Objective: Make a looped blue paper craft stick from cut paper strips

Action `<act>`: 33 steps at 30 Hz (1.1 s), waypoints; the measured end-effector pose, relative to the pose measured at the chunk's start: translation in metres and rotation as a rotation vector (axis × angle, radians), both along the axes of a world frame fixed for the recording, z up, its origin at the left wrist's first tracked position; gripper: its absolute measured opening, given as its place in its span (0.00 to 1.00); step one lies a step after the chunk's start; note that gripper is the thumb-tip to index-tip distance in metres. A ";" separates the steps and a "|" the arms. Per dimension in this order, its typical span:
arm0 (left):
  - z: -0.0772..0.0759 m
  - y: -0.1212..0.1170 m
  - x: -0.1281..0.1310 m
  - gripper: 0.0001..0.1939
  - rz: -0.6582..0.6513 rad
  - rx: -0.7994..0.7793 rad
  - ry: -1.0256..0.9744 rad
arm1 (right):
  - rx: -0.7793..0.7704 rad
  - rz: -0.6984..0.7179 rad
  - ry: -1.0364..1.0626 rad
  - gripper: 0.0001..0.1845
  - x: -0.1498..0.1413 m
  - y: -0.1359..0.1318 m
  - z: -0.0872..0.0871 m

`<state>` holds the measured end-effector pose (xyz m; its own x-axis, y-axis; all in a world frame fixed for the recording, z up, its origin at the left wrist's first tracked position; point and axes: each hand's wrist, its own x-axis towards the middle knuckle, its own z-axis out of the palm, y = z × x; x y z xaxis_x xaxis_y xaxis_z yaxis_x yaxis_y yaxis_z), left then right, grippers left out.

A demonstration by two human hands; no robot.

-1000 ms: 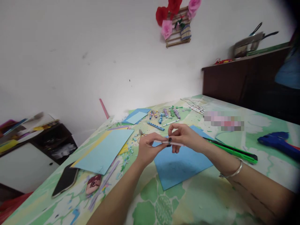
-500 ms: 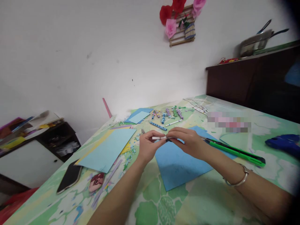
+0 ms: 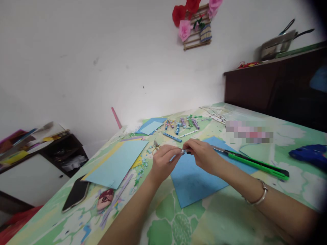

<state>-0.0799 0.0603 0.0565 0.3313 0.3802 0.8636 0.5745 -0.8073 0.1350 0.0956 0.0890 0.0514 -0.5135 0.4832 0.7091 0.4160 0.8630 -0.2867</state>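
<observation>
Over a blue paper sheet (image 3: 199,180), my left hand (image 3: 165,161) and my right hand (image 3: 204,156) meet, fingertips pinched around a thin white stick (image 3: 183,150). Most of the stick is hidden by the fingers. A bracelet circles my right wrist. Just right of that hand, a green utility knife (image 3: 258,165) lies across the sheet. Scissors (image 3: 156,146) rest beyond my left hand. Farther back lie a blue tube with dark dots (image 3: 172,137), a white stick with blue bands (image 3: 189,133) and several small curled paper pieces (image 3: 178,128).
To the left are a light blue sheet (image 3: 120,163), a phone (image 3: 76,193), a pink case (image 3: 105,199), purple strips (image 3: 116,200) and paper scraps (image 3: 140,173). A blue glue gun (image 3: 309,156) sits at the right. Several white sticks (image 3: 217,119) lie toward the wall.
The white stick, which stuck out along my left hand before, is now mostly covered by my fingers. My left hand has turned, its back now facing up more.
</observation>
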 end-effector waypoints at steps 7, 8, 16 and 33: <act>-0.011 -0.001 -0.007 0.09 0.394 0.057 -0.083 | -0.003 -0.016 0.161 0.12 -0.006 -0.007 0.002; -0.012 -0.001 -0.005 0.09 0.396 -0.001 -0.126 | 0.008 -0.018 0.186 0.12 -0.007 -0.008 0.001; -0.001 -0.001 0.019 0.08 -0.035 -0.849 -0.731 | 0.181 -0.073 0.248 0.11 -0.012 -0.004 -0.014; -0.003 0.011 0.003 0.10 -0.331 -1.250 -0.845 | 0.375 -0.110 -0.077 0.10 0.003 0.009 -0.007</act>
<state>-0.0765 0.0709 0.0533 0.1388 0.9897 0.0345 -0.1908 -0.0074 0.9816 0.0985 0.0982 0.0446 -0.5316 0.2529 0.8083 0.5194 0.8512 0.0752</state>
